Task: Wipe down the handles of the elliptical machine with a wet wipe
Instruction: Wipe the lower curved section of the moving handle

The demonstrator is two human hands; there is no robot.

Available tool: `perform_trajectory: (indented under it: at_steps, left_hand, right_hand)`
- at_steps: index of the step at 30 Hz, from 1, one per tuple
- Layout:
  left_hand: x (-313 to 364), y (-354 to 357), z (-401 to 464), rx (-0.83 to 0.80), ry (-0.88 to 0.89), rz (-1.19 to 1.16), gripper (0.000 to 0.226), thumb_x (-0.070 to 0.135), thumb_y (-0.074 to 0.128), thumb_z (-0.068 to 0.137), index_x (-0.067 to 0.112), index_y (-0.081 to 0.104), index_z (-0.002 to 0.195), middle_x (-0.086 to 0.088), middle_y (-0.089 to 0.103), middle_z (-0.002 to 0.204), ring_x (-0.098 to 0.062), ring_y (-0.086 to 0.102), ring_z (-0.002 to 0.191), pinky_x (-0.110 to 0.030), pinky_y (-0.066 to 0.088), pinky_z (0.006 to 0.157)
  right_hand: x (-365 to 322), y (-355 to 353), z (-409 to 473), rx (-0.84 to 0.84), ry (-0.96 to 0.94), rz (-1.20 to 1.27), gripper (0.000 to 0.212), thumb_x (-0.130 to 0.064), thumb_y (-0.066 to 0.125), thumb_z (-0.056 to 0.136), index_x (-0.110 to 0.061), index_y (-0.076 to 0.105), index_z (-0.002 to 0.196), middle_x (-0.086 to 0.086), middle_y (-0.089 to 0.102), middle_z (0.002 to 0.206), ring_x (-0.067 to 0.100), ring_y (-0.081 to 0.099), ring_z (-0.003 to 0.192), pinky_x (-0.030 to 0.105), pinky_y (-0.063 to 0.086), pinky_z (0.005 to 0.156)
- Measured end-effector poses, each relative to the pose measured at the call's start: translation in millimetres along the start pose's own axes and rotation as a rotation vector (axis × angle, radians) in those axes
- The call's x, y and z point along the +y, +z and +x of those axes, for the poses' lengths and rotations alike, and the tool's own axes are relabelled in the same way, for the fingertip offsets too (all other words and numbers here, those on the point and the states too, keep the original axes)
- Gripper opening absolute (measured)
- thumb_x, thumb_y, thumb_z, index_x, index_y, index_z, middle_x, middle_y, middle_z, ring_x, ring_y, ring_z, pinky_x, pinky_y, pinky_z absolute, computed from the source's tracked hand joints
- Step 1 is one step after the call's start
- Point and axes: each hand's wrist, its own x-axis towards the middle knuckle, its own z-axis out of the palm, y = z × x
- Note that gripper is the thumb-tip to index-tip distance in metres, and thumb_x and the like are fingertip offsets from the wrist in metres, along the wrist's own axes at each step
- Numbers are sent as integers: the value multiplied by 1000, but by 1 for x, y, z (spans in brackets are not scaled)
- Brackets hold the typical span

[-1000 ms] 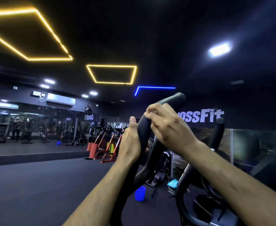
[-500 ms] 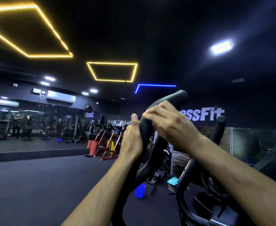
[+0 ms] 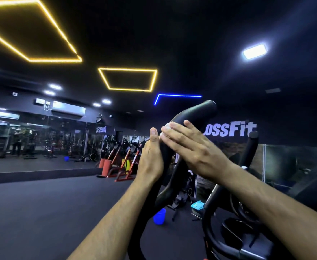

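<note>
The elliptical's black left handle [image 3: 191,113] curves up in the middle of the head view. My left hand [image 3: 150,160] grips its shaft from the left, thumb pointing up. My right hand [image 3: 193,149] lies across the handle just above, fingers nearly straight, pressing a white wet wipe [image 3: 166,126] against the grip. Only a small bit of the wipe shows at my fingertips. The right handle [image 3: 250,145] stands untouched further right.
A blue bucket [image 3: 159,216] stands on the dark floor below the handle, and a teal wipe pack [image 3: 197,205] lies near the machine's frame [image 3: 234,239]. Orange-red equipment [image 3: 124,162] lines the back wall beside a mirror wall [image 3: 32,139] at left.
My right hand's fingers have uncurled from around the handle and now lie flat on it, slightly lower. The white wipe has come into sight. My left hand keeps its grip.
</note>
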Motion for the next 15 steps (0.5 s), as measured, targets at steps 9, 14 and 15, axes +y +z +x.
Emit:
perform_trajectory:
  at_steps: [9, 14, 15]
  left_hand:
    - [-12, -1, 9, -20, -41, 26, 94, 90, 7, 88, 24, 74, 92, -4, 79, 88, -28, 73, 84, -52, 56, 89]
    - [-9, -4, 6, -15, 34, 61, 64, 56, 13, 109, 36, 71, 126, 18, 68, 113, 5, 62, 99, -4, 40, 88]
    - [-8, -4, 5, -21, 30, 62, 63, 57, 13, 108, 46, 75, 112, 17, 75, 104, 3, 66, 93, -13, 46, 87]
  right_hand:
    - [-1, 10, 14, 182, 222, 26, 39, 0, 38, 104, 3, 58, 138, 14, 56, 145, 34, 44, 142, 55, 37, 114]
    - [-13, 15, 2, 57, 17, 48, 42, -2, 33, 106, 2, 50, 145, 13, 46, 154, 30, 34, 149, 54, 33, 119]
    - [-8, 11, 3, 44, -1, 49, 43, -3, 32, 106, 2, 50, 144, 13, 46, 154, 29, 35, 149, 54, 32, 119]
